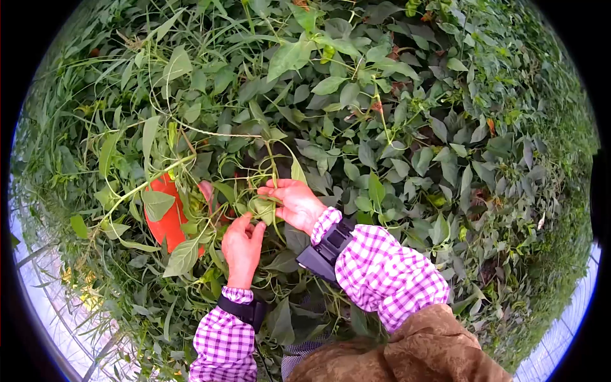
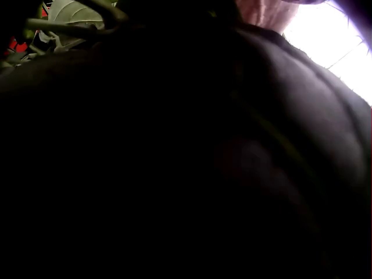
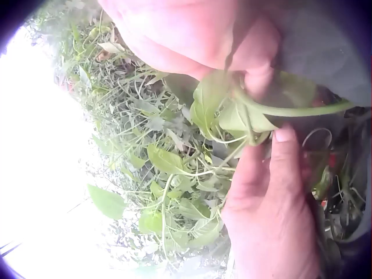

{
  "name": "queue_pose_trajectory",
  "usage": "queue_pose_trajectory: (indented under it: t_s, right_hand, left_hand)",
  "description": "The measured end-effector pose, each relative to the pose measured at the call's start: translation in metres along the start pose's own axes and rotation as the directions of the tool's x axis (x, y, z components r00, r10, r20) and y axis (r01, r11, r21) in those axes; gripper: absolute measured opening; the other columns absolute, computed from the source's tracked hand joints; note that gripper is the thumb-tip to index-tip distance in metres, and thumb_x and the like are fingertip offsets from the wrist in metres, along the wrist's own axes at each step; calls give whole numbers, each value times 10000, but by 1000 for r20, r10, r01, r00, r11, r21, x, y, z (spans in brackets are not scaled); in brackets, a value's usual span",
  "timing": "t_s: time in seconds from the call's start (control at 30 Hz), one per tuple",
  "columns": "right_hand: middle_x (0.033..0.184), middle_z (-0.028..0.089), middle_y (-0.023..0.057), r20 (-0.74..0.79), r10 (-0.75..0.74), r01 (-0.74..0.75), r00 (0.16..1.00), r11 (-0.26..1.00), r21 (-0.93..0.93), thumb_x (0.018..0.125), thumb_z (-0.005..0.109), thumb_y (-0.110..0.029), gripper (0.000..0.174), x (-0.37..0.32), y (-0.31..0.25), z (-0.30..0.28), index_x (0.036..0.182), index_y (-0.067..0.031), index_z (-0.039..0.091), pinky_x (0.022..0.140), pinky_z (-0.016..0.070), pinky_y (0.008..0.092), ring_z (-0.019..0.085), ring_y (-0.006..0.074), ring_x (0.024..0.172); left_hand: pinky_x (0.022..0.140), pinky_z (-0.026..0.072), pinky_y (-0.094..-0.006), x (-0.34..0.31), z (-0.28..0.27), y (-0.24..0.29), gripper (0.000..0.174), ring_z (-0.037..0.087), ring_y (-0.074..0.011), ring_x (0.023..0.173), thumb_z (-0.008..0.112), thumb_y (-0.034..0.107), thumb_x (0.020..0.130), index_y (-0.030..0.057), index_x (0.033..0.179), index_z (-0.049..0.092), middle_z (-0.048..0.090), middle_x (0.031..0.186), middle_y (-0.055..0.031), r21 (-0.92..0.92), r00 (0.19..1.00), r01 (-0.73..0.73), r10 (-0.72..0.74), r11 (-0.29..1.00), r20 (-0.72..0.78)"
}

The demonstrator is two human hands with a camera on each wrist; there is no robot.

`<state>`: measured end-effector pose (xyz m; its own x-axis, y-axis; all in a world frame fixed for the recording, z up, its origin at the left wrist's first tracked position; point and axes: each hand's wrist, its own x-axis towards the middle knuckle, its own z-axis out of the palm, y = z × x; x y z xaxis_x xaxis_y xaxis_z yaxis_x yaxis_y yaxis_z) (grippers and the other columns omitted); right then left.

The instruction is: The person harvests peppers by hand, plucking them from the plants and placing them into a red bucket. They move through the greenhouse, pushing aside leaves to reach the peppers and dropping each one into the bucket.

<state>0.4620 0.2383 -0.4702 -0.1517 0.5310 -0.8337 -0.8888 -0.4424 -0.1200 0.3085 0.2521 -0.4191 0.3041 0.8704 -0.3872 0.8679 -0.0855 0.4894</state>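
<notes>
My left hand reaches up into the foliage, and its thumb and forefinger pinch a green plant stem. Just to the right, my right hand holds the same leafy sprig, its fingers curled at the stem. A broad, limp leaf hangs between the two hands. In the right wrist view, the curled right hand is above the left one, with pale green leaves between them. The left wrist view is mostly blocked by something dark, with a leaf at its upper corner.
An orange-red object lies among the leaves left of my hands, partly covered by them. A long bent branch crosses over it. Dense leafy plants surround the hands, and pale sheeting borders the lower left.
</notes>
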Motion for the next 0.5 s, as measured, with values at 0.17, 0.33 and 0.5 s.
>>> queue_pose_trajectory:
  t_s: [0.17, 0.33, 0.5]
  right_hand:
    - [1077, 619, 129, -48, -51, 54, 998, 996, 71, 926, 479, -27, 199, -1, 3, 0, 1124, -6, 486, 776, 509, 351, 607, 221, 955]
    - [1172, 511, 223, 15, -836, 449, 548, 279, -849, 797, 661, -192, 425, -17, 33, 2, 1124, 32, 506, 840, 456, 425, 525, 381, 1053]
    - [789, 660, 176, -122, -509, 107, 852, 399, -911, 847, 545, -522, 528, -44, 20, -5, 866, 1, 613, 727, 488, 445, 635, 346, 826]
  left_hand:
    - [599, 401, -241, 10, 8, -4, 123, 472, -100, 638, 697, 12, 759, -36, 851, 632, 491, 736, -19, -296, 997, -28, 49, 955, 64]
    - [833, 397, -268, 1, 7, -2, 105, 483, -174, 908, 690, 24, 797, -5, 867, 619, 486, 968, -56, -361, 984, -175, 155, 916, -84]
    - [911, 373, -297, -4, 2, 10, 132, 478, -216, 1010, 670, 67, 835, -27, 905, 609, 480, 1070, -82, -295, 982, -186, 186, 937, -30]
